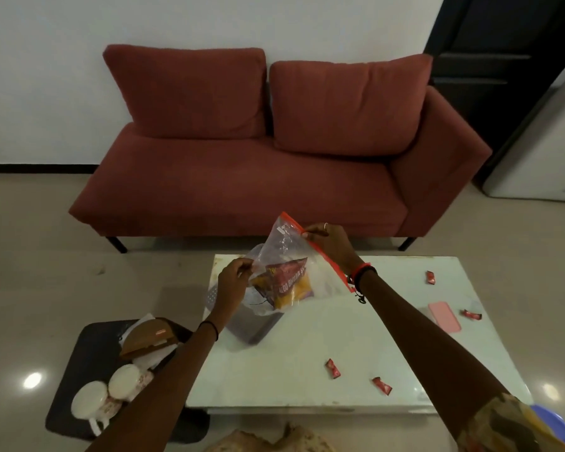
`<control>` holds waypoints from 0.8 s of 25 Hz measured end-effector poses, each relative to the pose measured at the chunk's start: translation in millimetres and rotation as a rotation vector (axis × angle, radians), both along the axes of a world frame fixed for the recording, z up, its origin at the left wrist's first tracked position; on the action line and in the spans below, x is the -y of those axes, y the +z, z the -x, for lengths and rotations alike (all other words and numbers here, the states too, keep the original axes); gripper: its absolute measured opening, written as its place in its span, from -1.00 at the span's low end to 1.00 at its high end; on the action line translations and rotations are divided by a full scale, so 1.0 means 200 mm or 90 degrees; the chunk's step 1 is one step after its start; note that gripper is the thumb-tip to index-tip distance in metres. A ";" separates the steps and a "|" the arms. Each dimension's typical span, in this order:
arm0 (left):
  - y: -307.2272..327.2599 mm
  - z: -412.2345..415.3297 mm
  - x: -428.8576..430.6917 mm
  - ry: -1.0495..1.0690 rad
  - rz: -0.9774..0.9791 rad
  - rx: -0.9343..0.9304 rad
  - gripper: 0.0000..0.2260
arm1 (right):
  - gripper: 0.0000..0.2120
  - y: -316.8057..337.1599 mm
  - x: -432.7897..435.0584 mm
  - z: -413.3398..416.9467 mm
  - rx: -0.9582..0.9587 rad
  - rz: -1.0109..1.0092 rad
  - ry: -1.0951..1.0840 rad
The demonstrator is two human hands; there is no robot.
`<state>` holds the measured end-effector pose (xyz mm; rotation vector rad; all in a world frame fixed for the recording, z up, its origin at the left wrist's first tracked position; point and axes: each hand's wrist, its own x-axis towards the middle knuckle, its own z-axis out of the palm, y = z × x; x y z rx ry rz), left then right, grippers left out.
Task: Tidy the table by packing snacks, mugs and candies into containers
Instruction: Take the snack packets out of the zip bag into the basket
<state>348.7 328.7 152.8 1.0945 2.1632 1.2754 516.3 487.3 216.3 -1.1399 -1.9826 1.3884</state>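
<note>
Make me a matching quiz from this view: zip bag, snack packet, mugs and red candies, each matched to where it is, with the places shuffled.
1 zip bag
2 snack packet
3 mugs
4 red candies

A loose on the table
B inside the zip bag
C on the dark tray
D pinched by left hand and right hand

Pairs: 1-D, 2-B, 3-C, 4-A

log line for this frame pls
left hand: pinches zip bag | right hand: pinches bag seal | snack packet: inside bag | candies: four loose on table
</note>
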 end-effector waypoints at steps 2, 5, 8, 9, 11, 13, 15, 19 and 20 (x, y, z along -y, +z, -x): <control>0.00 -0.03 -0.05 -0.024 0.022 0.005 -0.85 | -0.79 0.02 -0.02 -0.04 -0.043 0.022 -0.019; 0.04 -0.06 -0.11 -0.066 0.043 0.044 -0.76 | -0.78 0.05 -0.05 -0.09 -0.069 0.021 -0.013; 0.14 -0.07 -0.18 -0.096 -0.027 0.056 -0.53 | -0.80 0.07 -0.08 -0.11 -0.053 -0.019 0.037; 0.17 -0.07 -0.21 -0.103 -0.048 0.044 -0.51 | -0.81 0.07 -0.09 -0.12 -0.039 -0.038 0.051; 0.24 -0.06 -0.28 -0.130 -0.064 0.017 -0.56 | -0.82 0.06 -0.12 -0.13 -0.008 -0.088 0.071; 0.29 -0.06 -0.33 -0.168 -0.069 -0.042 -0.67 | -0.83 0.05 -0.14 -0.13 0.018 -0.136 0.081; 0.32 -0.07 -0.37 -0.195 -0.076 -0.097 -0.77 | -0.83 0.04 -0.16 -0.14 0.047 -0.161 0.082; 0.33 -0.10 -0.41 -0.197 -0.083 -0.156 -0.82 | -0.84 0.02 -0.19 -0.16 0.068 -0.178 0.079; 0.33 -0.11 -0.41 -0.193 -0.092 -0.178 -0.83 | -0.84 0.02 -0.19 -0.17 0.075 -0.183 0.081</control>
